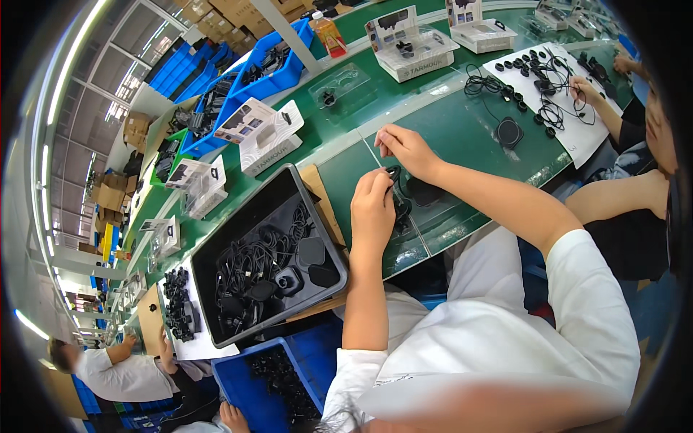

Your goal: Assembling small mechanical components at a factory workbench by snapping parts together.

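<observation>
Within the left grip (372, 193) sits a pinched black cable (393, 173); right grip (408, 150) unclear.

left grip (372, 196) pinches while right grip (406, 149) curls nearby.

Bright, even indoor light, mostly from overhead: lit tube lights (75, 59) run down the far L side, glaring white. Glossy highlights streak the green tabletop (451, 115); shadows are soft. Detail sinks to near-black inside the dark bin (281, 313). Ctr is fairly sharp, incl. the L hand (373, 204) and R hand (406, 150). Fisheye distortion bends straight lines toward a black, rounded border, esp. L. At btm, a pale brim-like shape (491, 395) is v. blurry, out of focus; far bkgd is soft too.
</observation>
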Available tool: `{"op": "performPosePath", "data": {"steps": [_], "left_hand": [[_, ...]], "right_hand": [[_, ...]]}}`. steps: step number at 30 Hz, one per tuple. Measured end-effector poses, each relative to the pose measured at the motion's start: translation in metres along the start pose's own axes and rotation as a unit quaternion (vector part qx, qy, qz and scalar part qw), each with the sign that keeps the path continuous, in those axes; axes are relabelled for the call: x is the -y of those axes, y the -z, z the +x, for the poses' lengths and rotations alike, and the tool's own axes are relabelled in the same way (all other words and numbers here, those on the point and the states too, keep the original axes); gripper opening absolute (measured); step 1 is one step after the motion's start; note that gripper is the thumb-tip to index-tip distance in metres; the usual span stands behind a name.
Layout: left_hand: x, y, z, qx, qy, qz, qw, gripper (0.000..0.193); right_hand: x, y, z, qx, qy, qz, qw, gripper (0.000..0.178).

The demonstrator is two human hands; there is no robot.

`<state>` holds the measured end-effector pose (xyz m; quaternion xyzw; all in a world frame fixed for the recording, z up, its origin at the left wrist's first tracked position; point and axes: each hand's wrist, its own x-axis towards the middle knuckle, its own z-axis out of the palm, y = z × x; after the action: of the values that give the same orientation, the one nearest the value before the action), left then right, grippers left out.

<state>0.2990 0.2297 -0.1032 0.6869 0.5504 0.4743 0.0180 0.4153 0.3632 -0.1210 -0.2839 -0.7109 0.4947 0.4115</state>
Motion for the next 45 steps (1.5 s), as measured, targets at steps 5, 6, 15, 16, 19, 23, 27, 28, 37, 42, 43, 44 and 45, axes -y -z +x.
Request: {"op": "performPosePath", "data": {"steps": [5,6,15,16,19,23,27,28,37,42,43,44,45], "left_hand": [[0.019,0.007,-0.013,0.045,0.001,0.008,0.999,0.017],[0.022,0.010,-0.016,0.056,0.006,0.009,0.998,0.017],[0.010,0.042,-0.032,0.077,0.025,-0.085,0.993,0.014],[0.008,0.045,-0.033,0.088,0.039,-0.109,0.989,0.014],[0.002,0.050,-0.036,0.097,0.044,-0.086,0.991,0.014],[-0.004,0.056,-0.042,0.089,0.066,-0.067,0.992,0.014],[-0.006,0.060,-0.050,0.048,0.123,-0.086,0.988,0.017],[-0.005,0.061,-0.053,0.043,0.107,-0.064,0.991,0.019],[0.010,0.063,-0.054,0.059,0.100,-0.046,0.992,0.029],[0.015,0.068,-0.051,0.092,0.122,-0.014,0.988,0.027],[0.008,0.057,-0.047,0.093,0.141,-0.023,0.985,0.026],[0.001,0.045,-0.043,0.094,0.160,-0.030,0.982,0.025],[-0.007,0.032,-0.039,0.095,0.179,-0.037,0.979,0.025]], "right_hand": [[0.029,0.001,-0.022,-0.031,0.081,-0.144,0.986,0.016],[0.040,0.002,-0.030,-0.038,0.107,-0.204,0.972,0.017],[0.058,-0.012,-0.106,0.010,0.107,-0.311,0.944,0.035],[0.057,-0.013,-0.106,0.017,0.110,-0.320,0.941,0.036],[0.061,-0.016,-0.108,0.046,0.126,-0.348,0.928,0.035],[0.064,-0.019,-0.110,0.069,0.145,-0.375,0.913,0.033],[0.066,-0.024,-0.113,0.052,0.136,-0.373,0.916,0.029],[0.065,-0.025,-0.113,0.048,0.132,-0.375,0.916,0.027],[0.049,-0.029,-0.093,0.045,0.163,-0.362,0.917,0.020],[0.040,-0.034,-0.075,0.081,0.110,-0.297,0.945,0.018],[0.038,-0.021,-0.077,0.077,0.111,-0.301,0.944,0.018],[0.036,-0.007,-0.080,0.074,0.113,-0.304,0.943,0.018],[0.035,0.008,-0.081,0.072,0.115,-0.305,0.942,0.017]]}}
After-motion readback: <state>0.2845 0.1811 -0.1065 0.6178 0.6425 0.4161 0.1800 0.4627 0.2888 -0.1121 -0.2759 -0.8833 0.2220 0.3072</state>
